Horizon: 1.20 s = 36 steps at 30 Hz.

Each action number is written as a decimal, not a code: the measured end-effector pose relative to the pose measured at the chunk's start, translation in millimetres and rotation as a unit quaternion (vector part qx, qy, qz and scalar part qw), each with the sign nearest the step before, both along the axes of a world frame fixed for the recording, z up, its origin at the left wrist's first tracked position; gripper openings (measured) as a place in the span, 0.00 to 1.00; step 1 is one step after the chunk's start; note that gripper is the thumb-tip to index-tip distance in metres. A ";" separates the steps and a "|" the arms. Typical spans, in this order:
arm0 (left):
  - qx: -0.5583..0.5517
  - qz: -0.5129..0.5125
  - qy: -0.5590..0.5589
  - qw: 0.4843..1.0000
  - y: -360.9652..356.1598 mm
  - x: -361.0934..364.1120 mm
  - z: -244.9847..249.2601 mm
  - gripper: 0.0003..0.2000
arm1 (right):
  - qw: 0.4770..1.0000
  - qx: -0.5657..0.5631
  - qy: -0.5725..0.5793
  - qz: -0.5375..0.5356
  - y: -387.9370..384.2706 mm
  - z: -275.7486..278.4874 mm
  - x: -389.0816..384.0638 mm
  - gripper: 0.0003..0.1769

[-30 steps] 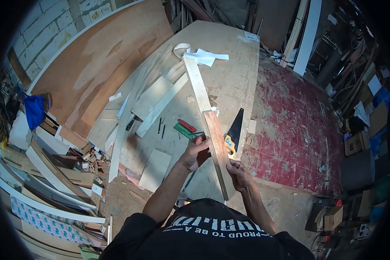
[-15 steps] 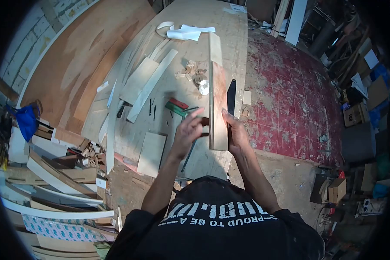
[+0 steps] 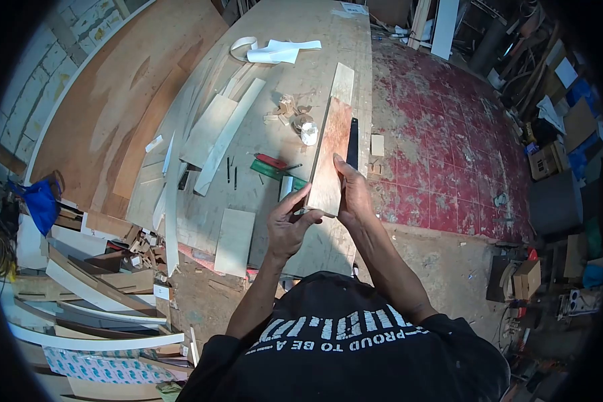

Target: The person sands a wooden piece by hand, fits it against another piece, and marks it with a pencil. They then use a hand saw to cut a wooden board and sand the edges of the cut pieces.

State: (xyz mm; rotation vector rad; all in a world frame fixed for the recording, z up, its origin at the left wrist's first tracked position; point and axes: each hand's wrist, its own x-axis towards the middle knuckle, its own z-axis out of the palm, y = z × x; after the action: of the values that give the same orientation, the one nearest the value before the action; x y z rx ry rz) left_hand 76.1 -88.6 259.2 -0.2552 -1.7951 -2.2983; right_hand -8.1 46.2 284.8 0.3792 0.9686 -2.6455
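A long narrow wooden piece, reddish in its middle and paler at its ends, is held between both hands over the workbench. My right hand grips its right side with the thumb on the upper face. My left hand is closed on the near left corner, fingers at the left edge and thumb at the near end. Under and left of the piece lie a red and a green tool and a pale cylinder. A dark flat blade shows beyond the right edge.
The workbench bears a white curled strip, wood scraps, a white round object, long pale strips and a rectangular board. Red tiled floor lies to the right, stacked curved pieces at the lower left.
My left hand has gone from open beside the piece to gripping its near end. The piece has tilted, its near end shifting left and toward me, and its face now shows wider.
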 end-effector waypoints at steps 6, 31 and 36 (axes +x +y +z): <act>0.046 -0.036 -0.064 0.996 -3.1 2.4 0.8 0.27 | 0.998 0.045 0.027 -0.038 5.5 -8.5 3.8 0.13; -0.436 0.180 -0.057 0.880 54.8 -48.5 -303.6 0.30 | 0.720 0.666 0.190 0.050 46.7 -285.3 46.1 0.24; -0.400 0.201 -0.091 0.890 59.5 -46.9 -319.2 0.32 | 0.652 0.697 0.296 0.039 39.9 -280.8 36.7 0.16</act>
State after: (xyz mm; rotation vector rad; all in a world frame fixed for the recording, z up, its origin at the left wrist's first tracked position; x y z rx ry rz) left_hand 29.1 -29.1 -59.9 0.2104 -2.5155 -1.2474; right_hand 28.6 86.1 3.9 -0.3137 2.9724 -1.2987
